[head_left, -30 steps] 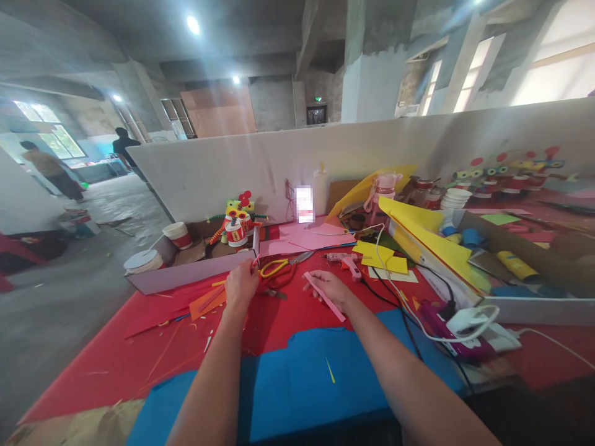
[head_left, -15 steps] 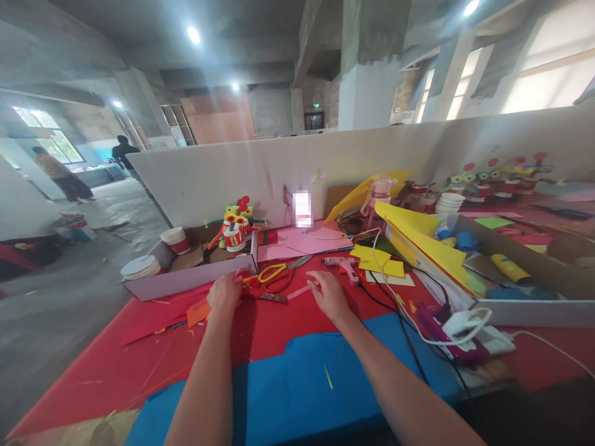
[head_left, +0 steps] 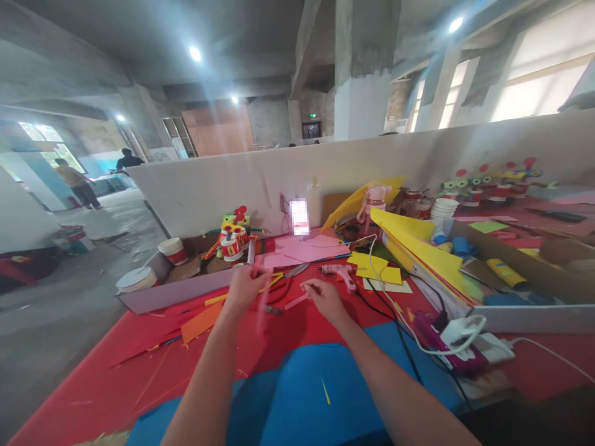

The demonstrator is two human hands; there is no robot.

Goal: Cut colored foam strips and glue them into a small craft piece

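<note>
My left hand (head_left: 245, 288) pinches a thin pink paper strip (head_left: 263, 310), blurred by motion, which hangs down from its fingers. My right hand (head_left: 324, 296) is closed at the end of another pink paper strip (head_left: 295, 302) low over the red tabletop (head_left: 297, 328). Between and behind the hands lie yellow-handled scissors (head_left: 297, 270) and another tool with red handles (head_left: 273, 310), both partly hidden. A pink glue gun (head_left: 341, 274) rests just beyond my right hand. Orange paper (head_left: 201, 322) lies left of my left forearm.
At the left, a box (head_left: 171, 294) holds paper cups and a cup robot figure (head_left: 232, 238). Pink sheets (head_left: 307, 249) lie at the back. Cables run to a purple power strip (head_left: 430, 341) at right, beside a box of supplies (head_left: 525, 319). Blue cloth (head_left: 307, 384) lies in front.
My left hand has lifted and moved right, bringing a pink strip with it. My right hand's fingers have closed at the other strip. The view has shifted slightly.
</note>
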